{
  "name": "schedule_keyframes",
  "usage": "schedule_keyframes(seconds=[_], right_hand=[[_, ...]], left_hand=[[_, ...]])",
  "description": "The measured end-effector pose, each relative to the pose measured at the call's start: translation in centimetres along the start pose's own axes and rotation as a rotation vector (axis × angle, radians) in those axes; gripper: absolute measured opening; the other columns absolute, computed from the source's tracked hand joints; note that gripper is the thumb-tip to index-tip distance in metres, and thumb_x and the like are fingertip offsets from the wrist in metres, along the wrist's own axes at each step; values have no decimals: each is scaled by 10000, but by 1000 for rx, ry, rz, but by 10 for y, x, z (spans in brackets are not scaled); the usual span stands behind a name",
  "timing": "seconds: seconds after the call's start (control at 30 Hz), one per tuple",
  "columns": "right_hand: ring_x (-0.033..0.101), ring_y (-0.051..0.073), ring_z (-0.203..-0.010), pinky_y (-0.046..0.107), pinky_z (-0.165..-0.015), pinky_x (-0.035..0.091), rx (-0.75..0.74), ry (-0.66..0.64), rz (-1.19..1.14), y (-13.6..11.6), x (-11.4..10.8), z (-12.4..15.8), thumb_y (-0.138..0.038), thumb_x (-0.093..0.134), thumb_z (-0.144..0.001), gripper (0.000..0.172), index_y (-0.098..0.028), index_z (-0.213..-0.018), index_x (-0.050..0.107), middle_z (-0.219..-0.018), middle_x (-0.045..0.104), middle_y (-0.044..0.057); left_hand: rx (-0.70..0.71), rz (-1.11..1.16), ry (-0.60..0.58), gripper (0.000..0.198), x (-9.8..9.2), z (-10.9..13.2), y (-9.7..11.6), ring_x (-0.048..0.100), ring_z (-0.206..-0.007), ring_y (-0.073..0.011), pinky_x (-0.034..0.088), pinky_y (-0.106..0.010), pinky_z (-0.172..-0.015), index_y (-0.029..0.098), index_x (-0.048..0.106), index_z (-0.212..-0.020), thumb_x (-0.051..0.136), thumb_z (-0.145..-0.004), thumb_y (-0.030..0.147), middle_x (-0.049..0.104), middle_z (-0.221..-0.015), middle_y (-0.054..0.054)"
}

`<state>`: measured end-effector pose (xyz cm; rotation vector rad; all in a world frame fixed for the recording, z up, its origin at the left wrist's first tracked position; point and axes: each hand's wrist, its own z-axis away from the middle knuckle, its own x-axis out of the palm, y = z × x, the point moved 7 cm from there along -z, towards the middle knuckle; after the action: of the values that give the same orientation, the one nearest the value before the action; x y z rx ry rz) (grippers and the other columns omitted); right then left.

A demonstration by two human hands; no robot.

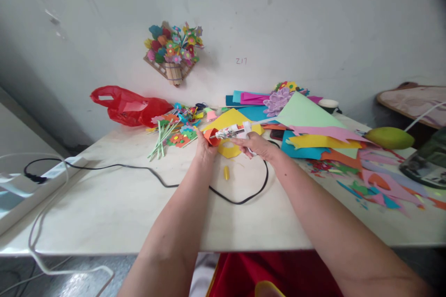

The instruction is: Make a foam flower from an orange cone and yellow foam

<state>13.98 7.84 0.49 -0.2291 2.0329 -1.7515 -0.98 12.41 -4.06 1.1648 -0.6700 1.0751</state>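
In the middle of the table my right hand (257,145) is wrapped round a white glue gun (228,132), whose nozzle points left. A clear glue stick (266,121) sticks out of its back. My left hand (206,147) is closed on a small orange foam piece (212,136), held up at the nozzle. Whether the tip touches the foam I cannot tell. Behind and below the gun lie a yellow foam sheet (232,117) and a yellow foam piece with a hole (229,150). A short yellow roll (226,172) rests nearer to me.
A black cord (139,167) runs across the table from a power strip (45,181). On the left are green strips (162,137), foam flowers (179,139) and a red plastic bag (130,109). Foam sheets (306,113) and scraps (379,190) cover the right side.
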Motion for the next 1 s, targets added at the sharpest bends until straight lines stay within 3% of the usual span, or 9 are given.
schedule_keyframes(seconds=[0.67, 1.0], right_hand=[[387, 53, -295, 195, -307, 307, -7, -44, 56, -5, 2, 5, -510, 693, -638, 428, -153, -512, 494, -411, 475, -34], [380, 50, -288, 197, -298, 312, -13, -12, -21, -1, 0, 1, -484, 710, -628, 389, -154, -559, 517, -440, 506, -32]], left_hand=[[13, -55, -10, 576, 1, 0, 3, 648, -720, -186, 547, -296, -627, 116, 576, -980, 281, -849, 593, 639, -811, -108], [26, 4, -31, 488, 4, 3, 3, 637, -675, -158, 543, -268, -622, 140, 581, -956, 325, -863, 545, 642, -797, -82]])
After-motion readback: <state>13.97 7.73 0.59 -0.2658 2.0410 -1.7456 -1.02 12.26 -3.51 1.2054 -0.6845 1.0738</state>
